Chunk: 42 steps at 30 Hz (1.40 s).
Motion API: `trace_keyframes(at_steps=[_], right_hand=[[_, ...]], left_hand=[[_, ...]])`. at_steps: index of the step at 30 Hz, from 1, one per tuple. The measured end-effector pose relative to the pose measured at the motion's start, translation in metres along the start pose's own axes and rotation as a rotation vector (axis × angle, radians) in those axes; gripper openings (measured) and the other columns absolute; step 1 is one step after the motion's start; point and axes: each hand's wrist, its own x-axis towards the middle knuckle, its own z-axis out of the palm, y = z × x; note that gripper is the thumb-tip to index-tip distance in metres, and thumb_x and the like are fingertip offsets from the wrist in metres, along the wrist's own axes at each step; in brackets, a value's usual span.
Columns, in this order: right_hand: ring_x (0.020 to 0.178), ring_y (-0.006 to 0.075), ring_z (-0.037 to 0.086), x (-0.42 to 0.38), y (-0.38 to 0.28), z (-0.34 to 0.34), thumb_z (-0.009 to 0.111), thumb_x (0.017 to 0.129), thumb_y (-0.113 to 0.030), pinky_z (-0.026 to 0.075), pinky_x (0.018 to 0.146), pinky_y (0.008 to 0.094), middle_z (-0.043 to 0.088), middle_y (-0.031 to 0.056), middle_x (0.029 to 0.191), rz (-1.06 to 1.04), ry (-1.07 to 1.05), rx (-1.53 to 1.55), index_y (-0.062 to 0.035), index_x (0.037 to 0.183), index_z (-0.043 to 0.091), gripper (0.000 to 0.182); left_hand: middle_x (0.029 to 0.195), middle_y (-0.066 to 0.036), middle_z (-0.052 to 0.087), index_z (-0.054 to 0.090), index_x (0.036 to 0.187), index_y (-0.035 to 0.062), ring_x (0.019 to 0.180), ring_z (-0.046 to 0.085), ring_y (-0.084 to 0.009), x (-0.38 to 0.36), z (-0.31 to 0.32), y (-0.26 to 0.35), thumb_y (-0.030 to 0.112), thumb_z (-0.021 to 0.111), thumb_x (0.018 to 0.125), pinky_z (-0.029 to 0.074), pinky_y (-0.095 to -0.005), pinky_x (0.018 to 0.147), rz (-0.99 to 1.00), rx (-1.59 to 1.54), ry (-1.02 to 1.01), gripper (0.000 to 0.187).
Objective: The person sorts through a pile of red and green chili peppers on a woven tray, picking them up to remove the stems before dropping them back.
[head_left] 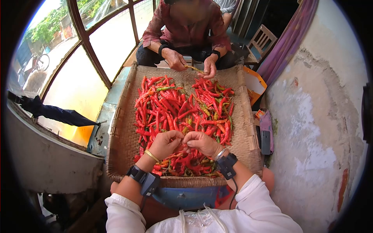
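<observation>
Red chili peppers (167, 106) lie heaped in a wide woven basket tray (120, 143), with some green and yellowish ones (204, 108) among them. Over the near part of the heap, my left hand (166, 144) and my right hand (203, 143) meet with fingertips nearly touching. Both are closed in a pinch. Whatever lies between the fingers is hidden by them and blends with the red peppers below. More chili peppers (186, 163) spread between my wrists toward the tray's near rim.
Across the tray, another person (186, 23) holds a thin yellowish pepper (193, 68) in two hands. A folded dark umbrella (58, 112) lies at the left by the windows. On the right are a box (254, 83), a phone-like dark object (266, 142) and a worn wall (311, 116).
</observation>
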Motion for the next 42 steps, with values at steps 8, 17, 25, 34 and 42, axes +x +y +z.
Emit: trace_keyframes(at_steps=[8, 17, 25, 34, 42], right_hand=[[0.073, 0.0103, 0.056, -0.001, -0.014, -0.015, 0.052, 0.082, -0.005, 0.048, 0.068, 0.0243, 0.058, 0.0029, 0.082, -0.057, 0.224, -0.250, -0.0023, 0.094, 0.056, 0.012], [0.071, 0.0125, 0.059, -0.001, 0.004, -0.051, 0.053, 0.085, -0.020, 0.049, 0.059, 0.0254, 0.059, 0.0045, 0.082, -0.174, 0.666, 0.323, -0.0039, 0.112, 0.045, 0.032], [0.053, 0.0061, 0.052, 0.009, 0.005, -0.003, 0.056, 0.083, -0.024, 0.042, 0.046, 0.0197, 0.056, -0.0014, 0.066, 0.025, 0.180, 0.324, -0.0075, 0.092, 0.056, 0.018], [0.071, 0.0124, 0.058, -0.007, -0.026, -0.048, 0.056, 0.083, -0.021, 0.048, 0.054, 0.0235, 0.059, 0.0098, 0.092, -0.435, 0.569, 0.500, -0.0036, 0.107, 0.051, 0.030], [0.089, 0.0282, 0.051, 0.027, 0.029, -0.007, 0.063, 0.067, -0.010, 0.043, 0.079, 0.0354, 0.052, 0.0106, 0.094, -0.345, 0.427, -1.336, -0.0080, 0.108, 0.050, 0.043]], left_hand=[[0.075, -0.009, 0.061, 0.050, 0.111, 0.0025, 0.058, 0.054, -0.0090, 0.003, -0.003, 0.002, 0.002, 0.056, 0.078, 0.044, -0.0245, 0.054, 0.188, 0.179, 0.334, 0.033], [0.085, -0.010, 0.062, 0.051, 0.110, 0.0006, 0.070, 0.060, -0.0109, 0.008, 0.003, -0.013, 0.001, 0.056, 0.078, 0.048, -0.0237, 0.062, 0.223, 0.101, 0.262, 0.032], [0.084, -0.003, 0.062, 0.056, 0.103, 0.0011, 0.074, 0.057, -0.0054, 0.004, 0.003, -0.005, -0.003, 0.055, 0.078, 0.047, -0.0205, 0.063, 0.177, 0.148, -0.019, 0.025], [0.090, -0.011, 0.057, 0.057, 0.095, 0.0093, 0.082, 0.057, -0.0289, 0.006, -0.028, -0.020, 0.018, 0.060, 0.071, 0.047, -0.0388, 0.070, 0.009, 1.023, 0.168, 0.026], [0.093, -0.008, 0.055, 0.054, 0.097, 0.0109, 0.091, 0.052, -0.0269, 0.010, -0.021, -0.045, 0.019, 0.062, 0.070, 0.046, -0.0353, 0.073, 0.183, 1.285, 0.224, 0.030]])
